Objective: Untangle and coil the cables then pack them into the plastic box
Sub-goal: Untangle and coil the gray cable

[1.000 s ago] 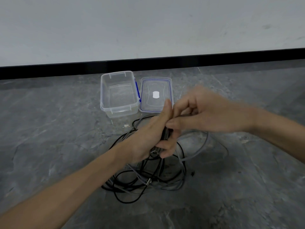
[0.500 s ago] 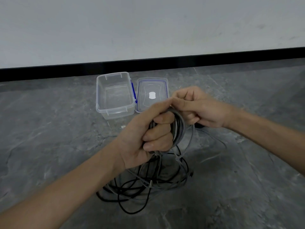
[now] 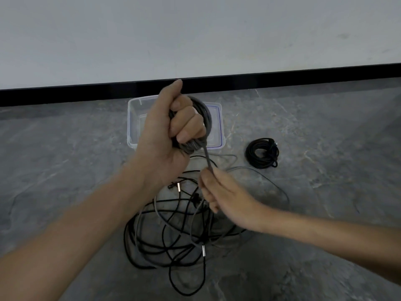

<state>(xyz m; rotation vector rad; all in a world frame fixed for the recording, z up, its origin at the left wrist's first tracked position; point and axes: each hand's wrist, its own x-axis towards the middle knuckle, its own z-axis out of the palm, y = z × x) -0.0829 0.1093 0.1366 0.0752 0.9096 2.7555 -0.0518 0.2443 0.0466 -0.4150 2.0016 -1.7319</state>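
My left hand (image 3: 165, 135) is raised and grips a coil of grey cable (image 3: 204, 118) wound round its fingers. One strand of that grey cable runs down from the coil to my right hand (image 3: 219, 192), which pinches it below. On the floor under both hands lies a tangle of black and grey cables (image 3: 173, 231) with metal plugs. The clear plastic box (image 3: 133, 122) stands behind my left hand, partly hidden by it. Its lid (image 3: 218, 127) lies flat just right of the box.
A coiled black cable (image 3: 262, 156) lies on the grey stone floor right of the lid. A white wall with a black skirting strip (image 3: 282, 78) runs along the back.
My left hand has risen with the grey coil in front of the box. My right hand has dropped away from it down the strand. The coiled black cable has come into view.
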